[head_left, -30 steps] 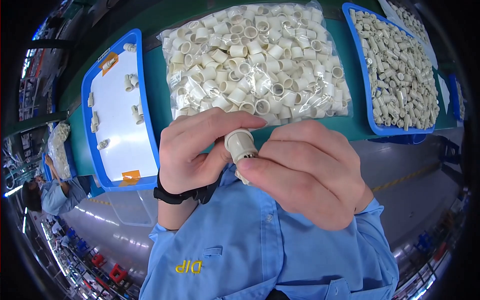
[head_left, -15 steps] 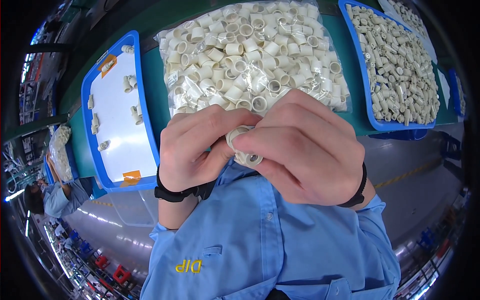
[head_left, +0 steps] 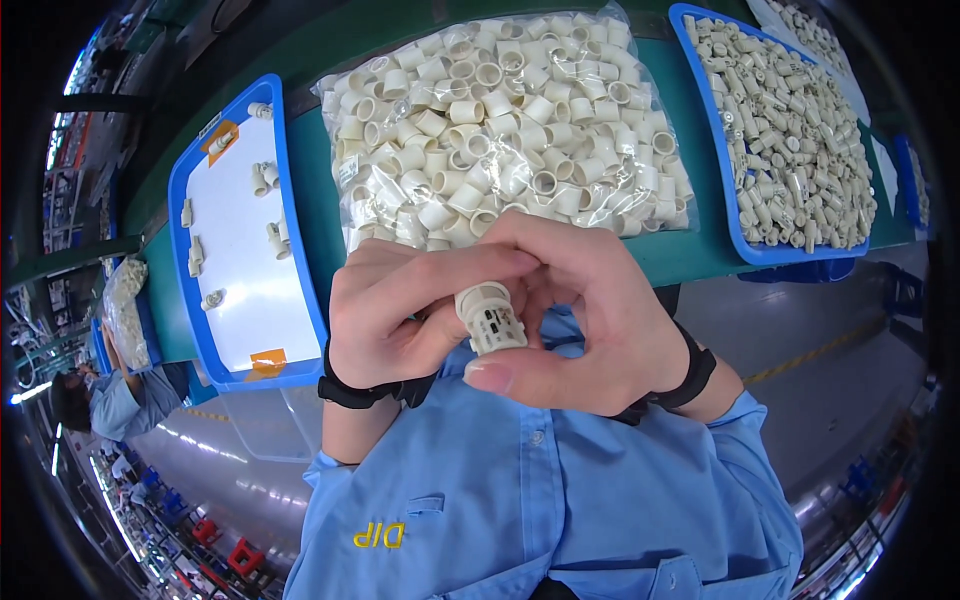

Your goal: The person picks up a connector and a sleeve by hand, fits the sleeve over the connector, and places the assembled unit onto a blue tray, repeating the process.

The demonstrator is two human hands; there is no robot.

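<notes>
A short cream plastic cylinder [head_left: 492, 320] with a ringed collar and dark markings on its side is held before my chest. My left hand [head_left: 385, 315] is closed, thumb and index finger pinching it at the collar end. My right hand [head_left: 620, 325] curls around its other side, the thumb at its lower end and the fingers partly hidden behind it. Just beyond both hands lies a clear bag [head_left: 350, 200] full of short cream plastic sleeves.
At left, a blue tray [head_left: 270, 381] with a white lining holds several cream parts. A second blue tray [head_left: 707, 120], heaped with small cream parts, is at right. Both rest on the green bench [head_left: 665, 262]. Another person [head_left: 118, 405] sits at far left.
My right hand has turned and its fingers have opened out, so the cylinder's marked side now shows. The cylinder has tipped more upright. My left hand keeps its pinch.
</notes>
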